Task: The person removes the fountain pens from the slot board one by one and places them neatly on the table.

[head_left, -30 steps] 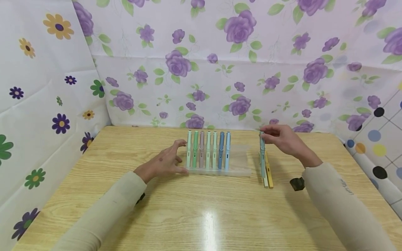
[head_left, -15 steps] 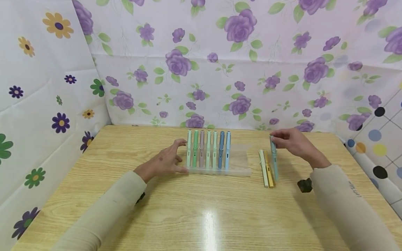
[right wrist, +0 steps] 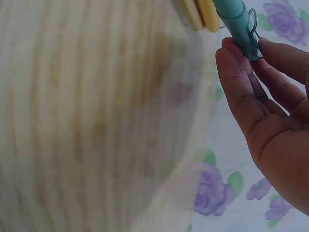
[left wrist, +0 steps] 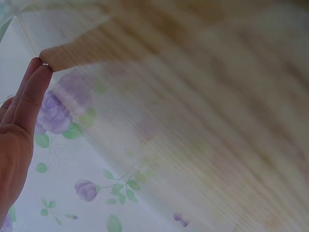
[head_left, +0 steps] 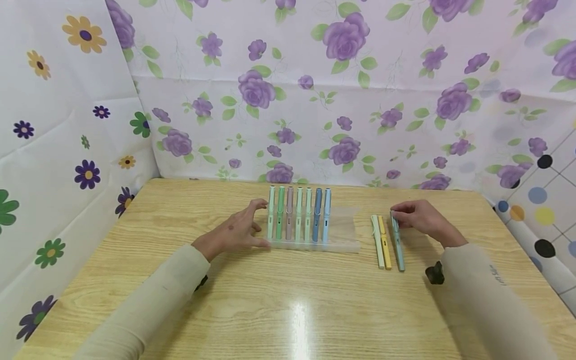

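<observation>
In the head view my left hand (head_left: 237, 229) holds the left end of a clear pen stand (head_left: 344, 247), thumb at its front corner and a finger near its back. Several capped pens stand side by side in it, green ones, a mauve one (head_left: 289, 215) and blue ones. On the right, my right hand (head_left: 420, 218) pinches the clip end of a blue-green pen (head_left: 398, 250), whose other end points toward me at the table. In the right wrist view, thumb and fingers meet on the cap of this pen (right wrist: 235, 21). A yellow pen (head_left: 384, 245) and a pale green pen (head_left: 377, 242) lie beside it.
The wooden table (head_left: 252, 300) ends at a flowered cloth (head_left: 306, 125) behind. The stand's right part (head_left: 344, 225) holds no pens. A small dark object (head_left: 435, 273) shows by the right sleeve, partly hidden.
My right hand has carried the blue-green pen rightward from above the yellow and pale green pens, then lowered it to their right. The left hand and the stand have stayed put.
</observation>
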Tool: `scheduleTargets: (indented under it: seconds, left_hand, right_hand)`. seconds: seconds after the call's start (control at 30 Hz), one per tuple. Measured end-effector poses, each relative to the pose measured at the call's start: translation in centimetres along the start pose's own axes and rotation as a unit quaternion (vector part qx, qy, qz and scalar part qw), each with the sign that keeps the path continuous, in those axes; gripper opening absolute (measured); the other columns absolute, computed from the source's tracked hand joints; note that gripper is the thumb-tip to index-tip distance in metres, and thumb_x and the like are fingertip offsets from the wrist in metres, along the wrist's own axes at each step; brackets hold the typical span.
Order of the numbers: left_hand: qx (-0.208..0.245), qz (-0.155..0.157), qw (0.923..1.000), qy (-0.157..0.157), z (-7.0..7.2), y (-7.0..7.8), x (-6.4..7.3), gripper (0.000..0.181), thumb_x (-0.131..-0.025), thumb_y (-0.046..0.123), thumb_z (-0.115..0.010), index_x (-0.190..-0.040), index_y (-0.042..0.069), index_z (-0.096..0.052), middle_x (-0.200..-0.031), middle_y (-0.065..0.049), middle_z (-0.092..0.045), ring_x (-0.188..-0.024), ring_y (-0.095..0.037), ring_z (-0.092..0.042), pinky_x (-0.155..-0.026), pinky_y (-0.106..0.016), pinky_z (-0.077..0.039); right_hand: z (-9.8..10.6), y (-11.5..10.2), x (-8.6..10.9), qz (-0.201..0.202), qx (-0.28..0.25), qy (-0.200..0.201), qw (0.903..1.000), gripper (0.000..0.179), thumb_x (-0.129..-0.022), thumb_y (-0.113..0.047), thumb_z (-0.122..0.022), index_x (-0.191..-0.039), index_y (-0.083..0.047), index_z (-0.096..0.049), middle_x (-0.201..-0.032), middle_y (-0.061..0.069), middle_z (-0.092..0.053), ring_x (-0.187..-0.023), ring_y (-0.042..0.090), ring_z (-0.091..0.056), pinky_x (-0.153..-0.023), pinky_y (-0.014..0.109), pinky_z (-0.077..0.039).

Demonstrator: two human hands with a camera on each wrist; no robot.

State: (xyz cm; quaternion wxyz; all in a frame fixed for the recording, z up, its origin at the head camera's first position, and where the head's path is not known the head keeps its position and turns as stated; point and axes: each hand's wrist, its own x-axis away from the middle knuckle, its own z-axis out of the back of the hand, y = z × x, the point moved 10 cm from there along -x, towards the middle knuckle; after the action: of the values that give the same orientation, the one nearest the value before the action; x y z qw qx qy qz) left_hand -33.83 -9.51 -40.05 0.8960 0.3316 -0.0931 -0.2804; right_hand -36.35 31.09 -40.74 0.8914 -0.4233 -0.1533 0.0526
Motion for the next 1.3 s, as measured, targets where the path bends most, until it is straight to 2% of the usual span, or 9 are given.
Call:
scheduleTargets:
  seconds: [0.33, 0.67, 0.9, 1.3]
  left_hand:
    - [0.004, -0.002, 1.0, -0.004, -0.1, 0.1, 0.1, 0.097, -0.083, 0.03, -0.084, -0.151, 0.018, -0.016, -0.159, -0.012, -0.026, -0.109, -0.031, -0.065, -0.086, -0.046, -0.055]
    - [0.0, -0.012, 0.9999, 0.0, 0.0, 0.1, 0.1, 0.097, -0.083, 0.03, -0.084, -0.151, 0.018, -0.016, -0.157, -0.014, -0.028, -0.106, -0.03, -0.066, -0.086, -0.046, -0.055]
    - [0.001, -0.009, 1.0, 0.001, 0.0, 0.0, 0.1, 0.099, -0.083, 0.029, -0.084, -0.152, 0.016, -0.016, -0.157, -0.013, -0.029, -0.106, -0.03, -0.066, -0.087, -0.047, -0.054]
    - [0.001, -0.004, 1.0, 0.002, 0.0, -0.1, 0.1, 0.099, -0.083, 0.028, -0.084, -0.152, 0.015, -0.015, -0.158, -0.013, -0.028, -0.107, -0.03, -0.066, -0.087, -0.046, -0.054]
  right_hand:
    - [-0.9, 1.0, -0.8, -0.032, -0.011, 0.008, 0.9994, 0.044, -0.103, -0.02, -0.059, -0.133, 0.012, -0.054, -0.111, 0.02, -0.066, -0.087, 0.019, -0.068, -0.077, 0.035, -0.057]
    - [-1.5, 1.1, -1.2, -0.063, 0.002, 0.012, 0.998, 0.035, -0.102, -0.017, -0.059, -0.124, 0.011, -0.06, -0.099, 0.013, -0.068, -0.081, 0.016, -0.067, -0.073, 0.034, -0.057]
    - [-1.7, 1.3, -1.2, -0.065, -0.003, 0.009, 0.9979, 0.037, -0.101, -0.022, -0.061, -0.12, 0.01, -0.061, -0.094, 0.011, -0.068, -0.078, 0.016, -0.067, -0.071, 0.034, -0.058]
    - [-1.6, 1.2, -1.5, -0.059, -0.005, 0.028, 0.9979, 0.032, -0.1, -0.015, -0.062, -0.117, 0.012, -0.06, -0.092, 0.013, -0.067, -0.072, 0.015, -0.067, -0.068, 0.033, -0.058]
